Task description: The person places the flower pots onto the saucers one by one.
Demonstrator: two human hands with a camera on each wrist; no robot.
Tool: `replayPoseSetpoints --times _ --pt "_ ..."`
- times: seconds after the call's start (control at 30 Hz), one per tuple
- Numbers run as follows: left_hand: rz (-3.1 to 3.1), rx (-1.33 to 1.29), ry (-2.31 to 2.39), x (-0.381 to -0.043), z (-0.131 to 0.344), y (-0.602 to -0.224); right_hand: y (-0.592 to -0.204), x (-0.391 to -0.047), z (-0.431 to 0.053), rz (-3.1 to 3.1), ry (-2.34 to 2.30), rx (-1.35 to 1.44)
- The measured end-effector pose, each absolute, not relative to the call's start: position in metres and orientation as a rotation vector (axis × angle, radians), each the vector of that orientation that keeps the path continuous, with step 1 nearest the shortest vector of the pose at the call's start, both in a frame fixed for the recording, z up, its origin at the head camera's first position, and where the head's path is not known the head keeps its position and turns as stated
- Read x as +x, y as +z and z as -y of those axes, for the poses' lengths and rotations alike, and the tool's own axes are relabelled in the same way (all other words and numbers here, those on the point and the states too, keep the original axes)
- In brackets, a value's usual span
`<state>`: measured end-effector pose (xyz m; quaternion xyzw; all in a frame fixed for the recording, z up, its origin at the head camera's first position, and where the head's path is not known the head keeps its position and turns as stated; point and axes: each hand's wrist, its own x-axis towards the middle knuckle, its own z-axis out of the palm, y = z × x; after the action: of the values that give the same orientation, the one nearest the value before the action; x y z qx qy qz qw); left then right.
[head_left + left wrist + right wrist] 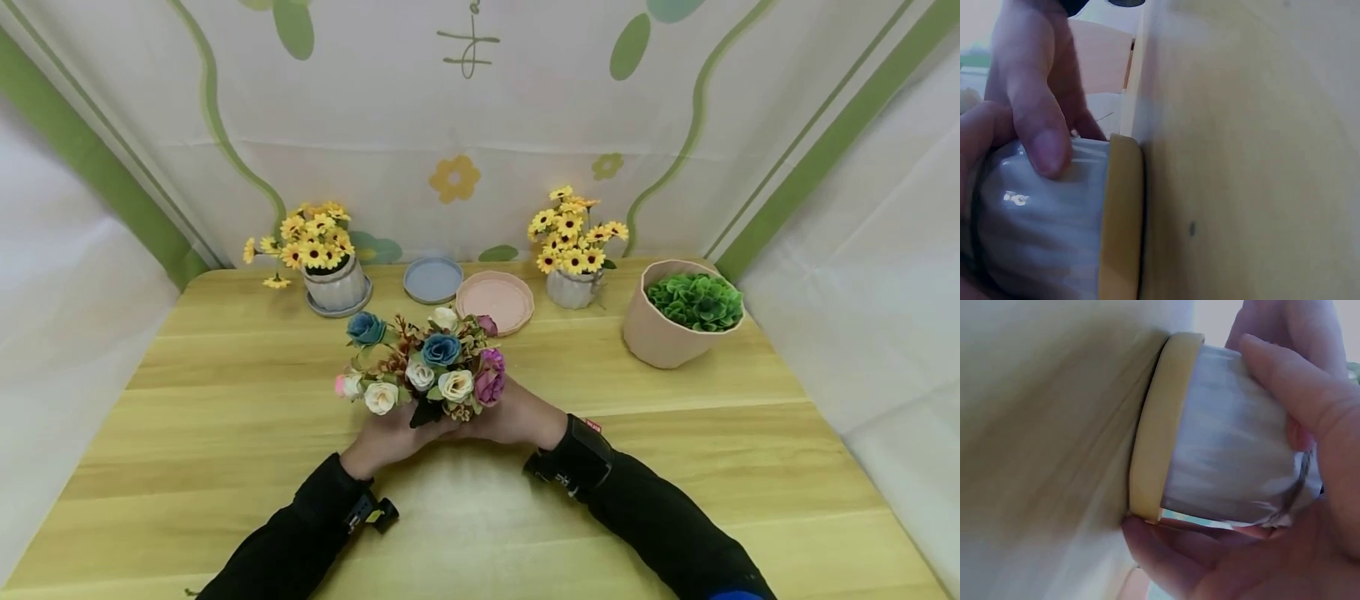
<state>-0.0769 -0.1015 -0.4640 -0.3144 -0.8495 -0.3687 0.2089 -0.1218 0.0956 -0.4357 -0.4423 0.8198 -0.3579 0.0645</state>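
A bouquet of artificial roses [441, 350] in blue, cream and purple fills a glossy whitish flower pot [1041, 219], which the blooms hide in the head view. Beneath the pot is a yellow saucer [1159, 434], its underside right at the tabletop. From the left, my left hand [397, 435] grips the pot, thumb pressed on its side. My right hand [517, 412] holds the other side, with the thumb along the wall. One right fingertip [1138, 528] is down at the saucer's edge.
Behind the bouquet lie a blue-grey saucer [433, 280] and a pink saucer [497, 302]. A potted yellow daisy [335, 287] on a grey saucer stands back left, another daisy pot [573, 288] back right. A large pink planter [663, 333] with green foliage is at right.
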Motion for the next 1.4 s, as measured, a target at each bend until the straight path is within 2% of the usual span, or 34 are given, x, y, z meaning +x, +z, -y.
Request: replayPoseSetpoints --times 0.57,0.73,1.4 --pt "2.325 -0.867 -1.188 -0.072 0.106 -0.466 -0.438 -0.113 -0.089 -2.494 -1.114 -1.284" --pt "2.417 -0.776 -1.39 -0.075 0.108 -0.463 -0.44 -0.118 -0.084 -2.449 -1.196 -1.233" --pt "2.515 -0.63 -1.726 -0.093 0.133 -0.46 -0.434 -0.138 -0.053 -2.5 -1.119 -1.251"
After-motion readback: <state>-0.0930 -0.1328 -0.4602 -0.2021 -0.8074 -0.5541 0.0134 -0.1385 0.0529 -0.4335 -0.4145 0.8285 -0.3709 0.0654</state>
